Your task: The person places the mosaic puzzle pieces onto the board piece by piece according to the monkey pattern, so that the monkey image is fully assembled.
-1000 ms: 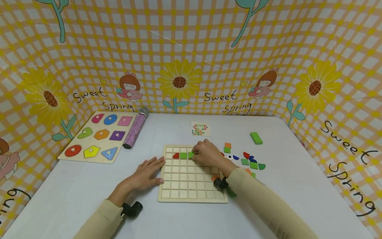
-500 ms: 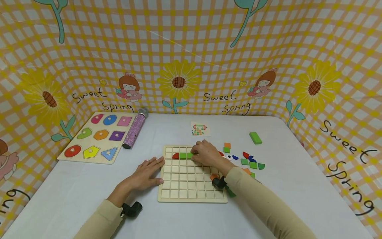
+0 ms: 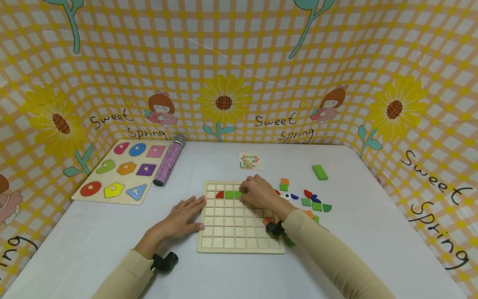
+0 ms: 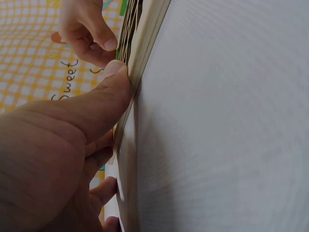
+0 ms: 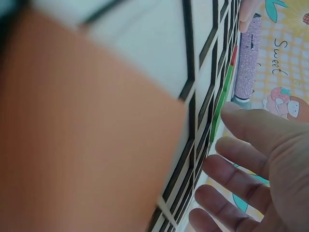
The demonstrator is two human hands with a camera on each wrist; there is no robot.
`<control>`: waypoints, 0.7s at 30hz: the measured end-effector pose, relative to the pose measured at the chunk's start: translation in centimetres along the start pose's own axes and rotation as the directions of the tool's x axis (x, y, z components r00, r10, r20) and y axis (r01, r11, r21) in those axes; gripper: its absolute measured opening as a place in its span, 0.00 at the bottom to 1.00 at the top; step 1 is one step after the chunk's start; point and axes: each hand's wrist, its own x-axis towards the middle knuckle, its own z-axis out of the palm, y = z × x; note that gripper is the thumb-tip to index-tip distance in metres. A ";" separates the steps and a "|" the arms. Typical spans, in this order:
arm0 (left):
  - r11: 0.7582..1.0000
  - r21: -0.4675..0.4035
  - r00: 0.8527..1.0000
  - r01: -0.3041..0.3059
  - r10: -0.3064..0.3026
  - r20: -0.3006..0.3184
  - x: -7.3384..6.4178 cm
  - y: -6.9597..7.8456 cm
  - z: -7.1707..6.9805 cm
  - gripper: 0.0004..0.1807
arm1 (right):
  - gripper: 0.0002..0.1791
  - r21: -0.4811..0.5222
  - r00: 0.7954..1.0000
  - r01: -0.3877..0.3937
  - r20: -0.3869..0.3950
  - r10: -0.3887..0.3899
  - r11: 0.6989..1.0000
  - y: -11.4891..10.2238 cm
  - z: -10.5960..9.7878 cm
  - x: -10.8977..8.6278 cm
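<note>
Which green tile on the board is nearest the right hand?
The rightmost visible green tile, partly covered by the right hand; the other green tile sits left, beside the red piece.

Head camera looked down from six o'clock toward twelve, farthest back, left-wrist camera (image 3: 165, 262) sat low near eight o'clock of the grid board (image 3: 218, 232), tipped sideways, right-wrist camera (image 3: 275, 229) sat close at four, facing ten, both wrist views shared the right hand (image 3: 260, 193).

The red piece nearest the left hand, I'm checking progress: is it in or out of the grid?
In: the head view shows the red piece inside one cell of the grid.
</note>
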 end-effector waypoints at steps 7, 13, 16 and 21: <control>1.000 -0.003 1.000 0.011 -0.011 0.002 0.0 0.0 0.0 0.40 | 0.16 -0.004 0.999 0.001 -0.037 -0.002 1.000 0.9 -0.5 -0.5; 1.000 -0.006 1.000 0.011 -0.011 0.002 0.0 0.0 0.0 0.40 | 0.16 0.007 0.997 -0.019 -0.072 0.020 1.000 3.0 -1.3 -1.4; 1.000 -0.005 1.000 0.008 -0.008 0.001 0.1 -0.1 0.1 0.40 | 0.17 0.005 0.996 -0.053 -0.069 0.053 0.999 4.2 -1.6 -1.8; 1.000 0.000 1.000 0.008 -0.008 0.003 0.1 -0.1 0.1 0.39 | 0.18 -0.009 0.993 -0.093 -0.068 0.092 0.996 6.5 -1.9 -2.6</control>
